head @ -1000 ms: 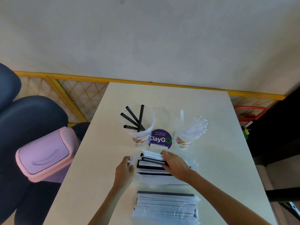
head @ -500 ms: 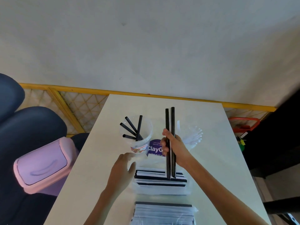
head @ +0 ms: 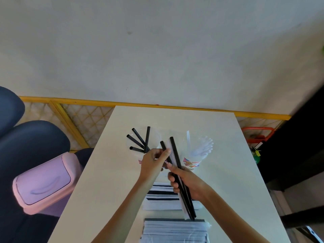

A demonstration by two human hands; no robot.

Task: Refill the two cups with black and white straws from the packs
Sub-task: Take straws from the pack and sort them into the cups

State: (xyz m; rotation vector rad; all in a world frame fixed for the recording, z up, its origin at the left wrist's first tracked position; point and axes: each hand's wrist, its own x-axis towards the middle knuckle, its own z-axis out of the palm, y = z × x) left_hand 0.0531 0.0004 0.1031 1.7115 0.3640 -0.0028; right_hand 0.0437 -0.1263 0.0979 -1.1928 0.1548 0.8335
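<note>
Two black straws (head: 174, 148) gripped by right hand (head: 189, 183), left hand (head: 154, 162) pinching one; four, seemingly, in cup (head: 156, 137).

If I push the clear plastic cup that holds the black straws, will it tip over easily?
Probably yes. The clear plastic cup looks thin and light. It holds only four long black straws that stick out well above its rim, mostly leaning left, so the weight likely sits high. On the smooth white table it might slide first.

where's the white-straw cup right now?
Head view: the white-straw cup stands on the table, right of centre, just beyond the right hand; the black-straw cup is to its left.
</note>
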